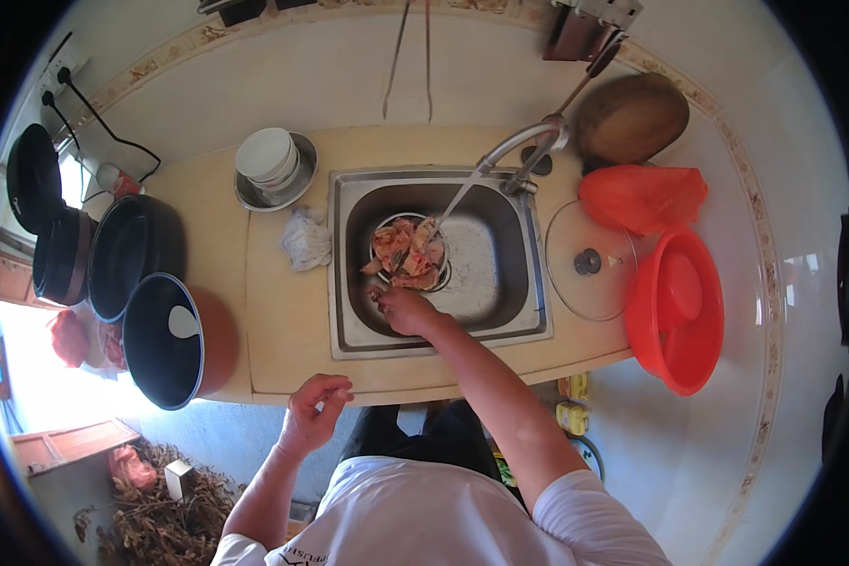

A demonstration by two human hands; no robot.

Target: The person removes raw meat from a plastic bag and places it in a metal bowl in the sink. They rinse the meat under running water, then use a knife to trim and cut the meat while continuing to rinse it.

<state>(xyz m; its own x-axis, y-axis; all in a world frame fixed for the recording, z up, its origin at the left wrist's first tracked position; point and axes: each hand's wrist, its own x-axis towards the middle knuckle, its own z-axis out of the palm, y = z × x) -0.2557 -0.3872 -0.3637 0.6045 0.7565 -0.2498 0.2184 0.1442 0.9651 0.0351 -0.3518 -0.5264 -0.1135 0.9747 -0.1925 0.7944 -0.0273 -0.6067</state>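
Pieces of raw meat [405, 247] fill a round metal-rimmed bowl at the left of the stainless steel sink [492, 283]. Water runs from the curved faucet [520, 141] onto them. My right hand [407, 311] reaches into the sink just below the bowl, and its fingers grip a small dark reddish piece of meat [375, 291] near the left wall. My left hand [318, 414] hangs before the counter's front edge, left of the sink, with its fingers bent, thumb and fingertips apart and nothing held.
Left of the sink stand white bowls [263, 154] in a metal basin, a crumpled white cloth [306, 239] and large dark pots [163, 339]. On the right are a glass lid [591, 290], a red plastic bag [640, 198], a red basin [711, 318] and a round wooden board [633, 120].
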